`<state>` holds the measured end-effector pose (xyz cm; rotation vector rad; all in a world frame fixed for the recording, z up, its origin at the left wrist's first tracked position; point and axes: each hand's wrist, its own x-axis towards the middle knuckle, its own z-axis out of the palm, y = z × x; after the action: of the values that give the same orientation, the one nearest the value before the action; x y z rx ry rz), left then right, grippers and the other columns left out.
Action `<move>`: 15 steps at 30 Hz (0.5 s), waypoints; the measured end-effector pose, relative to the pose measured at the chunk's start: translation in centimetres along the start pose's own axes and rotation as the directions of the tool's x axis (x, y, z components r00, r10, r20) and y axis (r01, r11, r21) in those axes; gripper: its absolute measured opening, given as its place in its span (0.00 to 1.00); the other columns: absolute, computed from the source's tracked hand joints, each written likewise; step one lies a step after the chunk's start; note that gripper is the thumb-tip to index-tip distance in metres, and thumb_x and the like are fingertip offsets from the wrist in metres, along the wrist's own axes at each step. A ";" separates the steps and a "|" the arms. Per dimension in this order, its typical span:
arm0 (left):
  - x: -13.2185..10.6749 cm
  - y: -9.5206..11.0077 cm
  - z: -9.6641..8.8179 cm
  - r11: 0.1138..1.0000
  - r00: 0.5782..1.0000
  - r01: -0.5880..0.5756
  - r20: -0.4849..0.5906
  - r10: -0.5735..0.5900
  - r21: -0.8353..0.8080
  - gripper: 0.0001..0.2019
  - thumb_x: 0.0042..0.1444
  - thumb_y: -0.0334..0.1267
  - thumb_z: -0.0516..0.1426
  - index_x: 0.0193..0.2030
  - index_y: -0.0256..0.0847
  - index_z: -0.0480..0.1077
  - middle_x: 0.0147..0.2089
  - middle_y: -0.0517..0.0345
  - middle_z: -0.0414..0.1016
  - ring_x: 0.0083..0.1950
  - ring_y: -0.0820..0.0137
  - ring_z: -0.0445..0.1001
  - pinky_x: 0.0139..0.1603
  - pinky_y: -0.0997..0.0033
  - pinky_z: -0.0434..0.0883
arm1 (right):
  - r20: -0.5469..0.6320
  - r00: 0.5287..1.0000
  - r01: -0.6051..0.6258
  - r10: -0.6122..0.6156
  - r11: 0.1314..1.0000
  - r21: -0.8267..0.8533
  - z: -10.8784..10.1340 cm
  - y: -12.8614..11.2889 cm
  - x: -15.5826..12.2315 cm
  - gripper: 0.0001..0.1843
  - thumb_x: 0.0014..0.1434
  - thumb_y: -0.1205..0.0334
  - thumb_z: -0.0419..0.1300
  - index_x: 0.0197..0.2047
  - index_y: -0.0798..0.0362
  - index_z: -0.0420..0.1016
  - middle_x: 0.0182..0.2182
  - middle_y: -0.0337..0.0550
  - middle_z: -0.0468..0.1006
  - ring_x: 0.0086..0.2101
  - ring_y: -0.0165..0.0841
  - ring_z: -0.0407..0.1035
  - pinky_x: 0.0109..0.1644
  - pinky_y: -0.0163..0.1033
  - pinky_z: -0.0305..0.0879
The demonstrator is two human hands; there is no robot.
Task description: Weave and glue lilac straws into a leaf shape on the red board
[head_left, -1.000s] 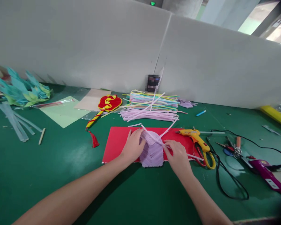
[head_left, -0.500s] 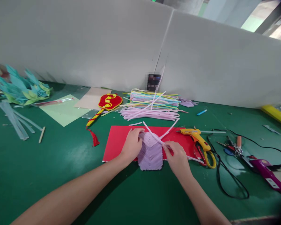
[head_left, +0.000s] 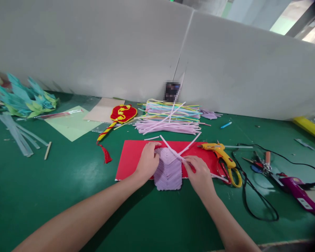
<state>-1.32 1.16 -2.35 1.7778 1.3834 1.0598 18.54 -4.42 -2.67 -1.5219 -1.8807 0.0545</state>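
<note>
A flat lilac piece [head_left: 168,171] made of pipe cleaners laid in V-shaped rows lies partly on the red board [head_left: 132,154], its near end reaching over the green table. My left hand [head_left: 149,161] grips its upper left edge, with the fingers curled at the corner. At the upper right edge, my right hand [head_left: 198,171] pinches a loose lilac pipe cleaner [head_left: 169,146] that slants across the top of the piece. Another loose strand [head_left: 190,144] crosses it and points up to the right. My right fingertips are partly hidden.
Behind the board lies a pile of pastel pipe cleaners [head_left: 170,127]. A yellow glue gun [head_left: 220,152], scissors [head_left: 236,177], pliers [head_left: 262,164] and a purple corded tool [head_left: 299,194] are on the right. A red-and-yellow fan [head_left: 123,114] with a tassel and glue sticks [head_left: 17,138] are left.
My left fingers have shifted slightly at the piece's upper left corner. My right hand keeps its pinch in nearly the same place.
</note>
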 end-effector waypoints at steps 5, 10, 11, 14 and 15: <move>-0.1 0.7 -0.3 0.997 0.997 -0.062 -0.048 0.060 -0.044 0.10 0.59 0.31 0.50 0.46 0.40 0.68 0.46 0.53 0.72 0.51 0.67 0.71 0.54 0.63 0.67 | -0.007 0.999 0.048 -0.048 0.999 -0.019 -0.9 -0.2 1.1 0.11 0.64 0.60 0.53 0.36 0.53 0.74 0.32 0.45 0.75 0.35 0.36 0.68 0.42 0.43 0.65; -0.1 1.0 -0.3 0.983 0.994 -0.074 0.064 0.086 -0.170 0.09 0.59 0.35 0.53 0.44 0.41 0.71 0.43 0.56 0.75 0.44 0.69 0.73 0.48 0.68 0.69 | 0.043 0.983 0.181 -0.181 0.983 -0.007 -1.7 -0.8 2.6 0.12 0.65 0.62 0.52 0.37 0.54 0.76 0.29 0.44 0.74 0.32 0.34 0.67 0.39 0.39 0.66; -0.1 1.0 -0.3 0.979 0.995 -0.056 0.072 0.071 -0.194 0.09 0.59 0.36 0.53 0.44 0.41 0.71 0.44 0.56 0.76 0.43 0.69 0.73 0.47 0.69 0.69 | 0.060 0.973 0.225 -0.224 0.974 -0.017 -1.8 -0.8 3.0 0.12 0.65 0.62 0.52 0.37 0.55 0.77 0.28 0.44 0.74 0.32 0.34 0.67 0.38 0.39 0.66; 0.1 1.2 -0.4 0.973 0.999 0.005 0.051 0.007 -0.231 0.08 0.59 0.37 0.53 0.41 0.41 0.72 0.41 0.58 0.77 0.41 0.69 0.74 0.44 0.70 0.70 | 0.099 0.936 0.343 -0.337 0.938 -0.054 -1.9 -0.3 3.7 0.12 0.64 0.64 0.53 0.36 0.55 0.77 0.28 0.45 0.74 0.31 0.34 0.66 0.38 0.40 0.66; 0.1 1.3 -0.4 0.973 0.999 0.022 0.043 -0.013 -0.229 0.08 0.59 0.38 0.53 0.38 0.40 0.72 0.38 0.58 0.77 0.40 0.69 0.74 0.42 0.70 0.69 | 0.106 0.930 0.360 -0.353 0.931 -0.053 -1.9 -0.1 3.8 0.12 0.64 0.64 0.53 0.37 0.54 0.77 0.29 0.44 0.75 0.32 0.34 0.66 0.39 0.40 0.66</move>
<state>-1.10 0.96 -0.98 1.6070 1.1965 1.1187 19.23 -1.83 0.65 -1.2167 -2.2306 -0.1106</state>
